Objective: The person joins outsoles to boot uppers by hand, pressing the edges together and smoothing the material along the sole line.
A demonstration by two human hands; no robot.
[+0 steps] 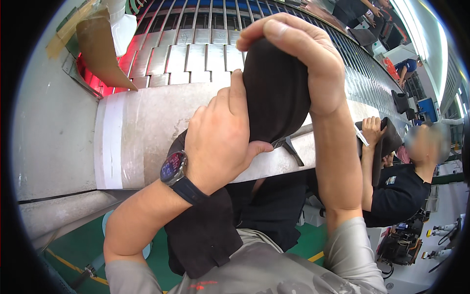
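Observation:
A black padded fabric piece (276, 93), rounded at its far end, is held up in front of me over a pale ledge. My right hand (313, 54) curls over its far end and right side, with the thumb on top. My left hand (220, 130) presses along its left side, fingers stretched forward and thumb by its near end. Black fabric (200, 230) also shows beneath my left wrist and hangs down before my body; whether it joins the padded piece is hidden. By my left thumb, a curved black strip (293, 153) juts out below the piece.
Beyond the worn ledge (159, 112) runs a conveyor of metal slats (191, 59), lit red at its left. Bent cardboard (100, 49) stands by the grey wall (54, 137). To my right, a co-worker (396, 191) handles a dark piece (387, 142). More people are farther off.

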